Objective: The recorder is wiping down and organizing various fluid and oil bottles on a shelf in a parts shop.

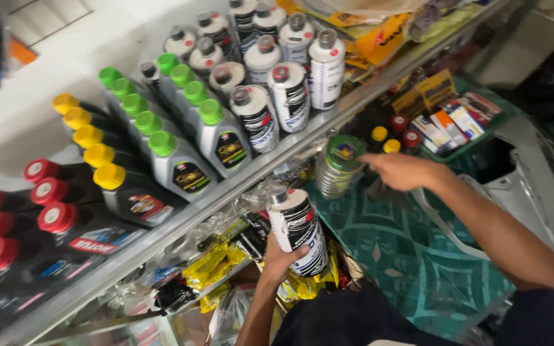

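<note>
Your left hand (279, 261) grips the white bottle (297, 229) from beneath, just below the glass shelf (161, 234). Your right hand (400, 170), fingers loose and holding nothing, touches the green-lidded jar (339, 165) under that shelf.

The left hand (281, 261) gripped a white bottle (297, 229) with a black label, upright, from below. Just above that grip ran the glass shelf (161, 238) carrying rows of capped bottles. The right hand (402, 170) touched a green-lidded jar (339, 165) up and right of it.
</note>
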